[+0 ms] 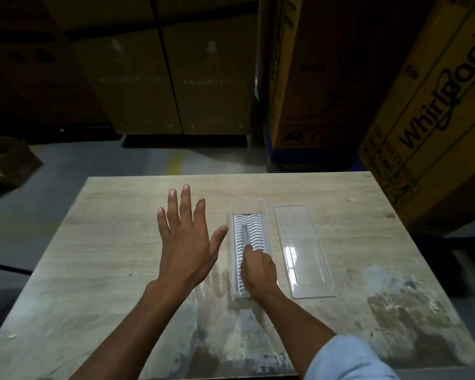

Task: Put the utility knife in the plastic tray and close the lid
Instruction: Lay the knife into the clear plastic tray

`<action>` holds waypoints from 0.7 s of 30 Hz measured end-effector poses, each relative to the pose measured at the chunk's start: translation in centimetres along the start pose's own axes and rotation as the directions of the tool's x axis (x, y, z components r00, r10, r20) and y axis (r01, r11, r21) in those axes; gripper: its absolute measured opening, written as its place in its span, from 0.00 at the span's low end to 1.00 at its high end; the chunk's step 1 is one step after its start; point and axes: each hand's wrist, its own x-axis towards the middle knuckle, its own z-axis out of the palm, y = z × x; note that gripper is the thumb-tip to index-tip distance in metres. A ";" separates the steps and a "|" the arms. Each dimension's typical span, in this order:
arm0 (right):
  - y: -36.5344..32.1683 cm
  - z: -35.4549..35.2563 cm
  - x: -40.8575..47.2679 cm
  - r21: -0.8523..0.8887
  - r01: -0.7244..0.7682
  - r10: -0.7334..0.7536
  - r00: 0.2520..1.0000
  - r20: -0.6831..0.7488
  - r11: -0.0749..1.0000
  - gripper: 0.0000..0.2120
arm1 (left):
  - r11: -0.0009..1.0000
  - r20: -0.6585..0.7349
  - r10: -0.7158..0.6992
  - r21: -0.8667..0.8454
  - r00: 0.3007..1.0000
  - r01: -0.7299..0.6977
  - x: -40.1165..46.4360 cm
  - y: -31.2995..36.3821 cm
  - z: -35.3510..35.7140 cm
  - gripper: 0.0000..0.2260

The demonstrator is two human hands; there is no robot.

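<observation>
A long clear plastic tray with a white ribbed insert lies lengthwise in the middle of the wooden table. A slim grey utility knife lies along the insert's centre. My right hand is over the tray's near half, fingers curled onto the knife's near end. The clear lid lies flat on the table just right of the tray, apart from it. My left hand hovers left of the tray, palm down, fingers spread, holding nothing.
Large cardboard boxes stand close behind the table's far right corner. More dark boxes line the back across a strip of grey floor. The table's near part is worn and stained.
</observation>
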 end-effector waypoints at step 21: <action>0.1 1.5 0.2 -0.029 0.008 -0.009 1.000 -0.026 1.000 0.15 | 1.000 0.035 -0.002 -0.016 0.999 0.002 0.6 -1.9 2.2 0.37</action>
